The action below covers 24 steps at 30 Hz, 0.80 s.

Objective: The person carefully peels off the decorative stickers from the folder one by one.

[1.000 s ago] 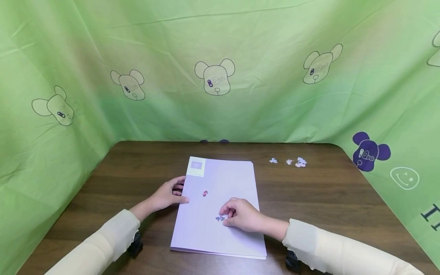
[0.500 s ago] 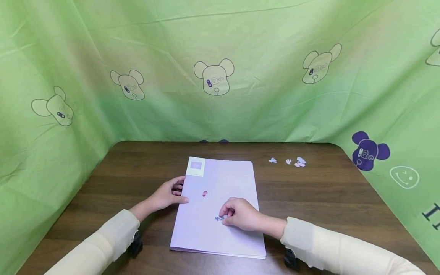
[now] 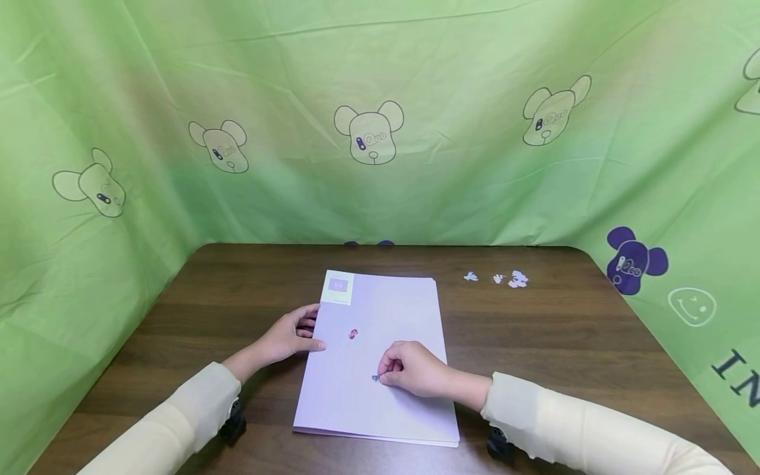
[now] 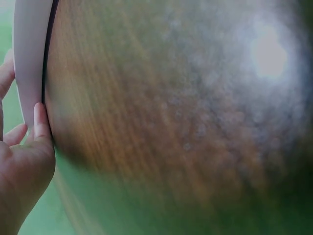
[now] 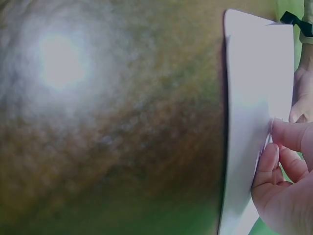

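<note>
Blue-grey and small, an irregular piece [image 3: 376,378] showed at the very tips of the person's right grip [image 3: 417,369]. That bare hand was nearly closed, thumb and forefinger drawn together in a pinch on the piece's right end, the other fingers curled in behind. The left end poked out past the fingertips and the rest was hidden; whether the piece touched the white board [image 3: 368,412] just below could not be told.

Farther up the board, to the left of this pinch and apart from it, lay a small red piece [image 3: 353,334]. Beyond that, the left grip [image 3: 295,335] held the board's left edge, thumb flat on top and fingers bent round the side, with only the board's thickness between them. A pale green label [image 3: 336,288] marked the board's far left corner.

Outside the board, on the brown wood-grain counter [image 3: 552,349], three clusters of pale scraps lay well away from both hands, toward the far right: one on the left [image 3: 471,276], one in the middle [image 3: 499,279], and a larger one [image 3: 518,280]. Green printed cloth [image 3: 368,204] hung behind the counter.
</note>
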Motion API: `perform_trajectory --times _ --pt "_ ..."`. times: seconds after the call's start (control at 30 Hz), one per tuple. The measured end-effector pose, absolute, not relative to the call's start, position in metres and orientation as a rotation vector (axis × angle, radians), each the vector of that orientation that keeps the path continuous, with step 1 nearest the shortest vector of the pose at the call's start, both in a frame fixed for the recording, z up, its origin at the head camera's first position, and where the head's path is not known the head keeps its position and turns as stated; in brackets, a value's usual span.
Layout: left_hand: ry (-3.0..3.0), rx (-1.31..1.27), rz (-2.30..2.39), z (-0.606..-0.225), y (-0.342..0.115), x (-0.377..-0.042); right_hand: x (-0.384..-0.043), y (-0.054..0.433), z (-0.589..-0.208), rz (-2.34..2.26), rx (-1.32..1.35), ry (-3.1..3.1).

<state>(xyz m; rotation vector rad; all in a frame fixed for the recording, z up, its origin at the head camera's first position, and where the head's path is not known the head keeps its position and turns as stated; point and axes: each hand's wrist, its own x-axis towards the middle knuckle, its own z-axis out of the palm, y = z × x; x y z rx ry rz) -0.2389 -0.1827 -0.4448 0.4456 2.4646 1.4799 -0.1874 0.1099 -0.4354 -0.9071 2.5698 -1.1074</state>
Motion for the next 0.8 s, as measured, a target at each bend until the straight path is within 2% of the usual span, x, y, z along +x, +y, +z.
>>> perform_trajectory --times 0.4,0.8 --pt "2.46 0.434 1.475 -0.443 -0.183 -0.239 -0.191 0.112 -0.427 -1.158 -0.84 2.497" --pt "2.45 0.441 1.48 -0.442 -0.184 -0.238 -0.196 0.121 -0.426 -1.498 -0.578 2.152"
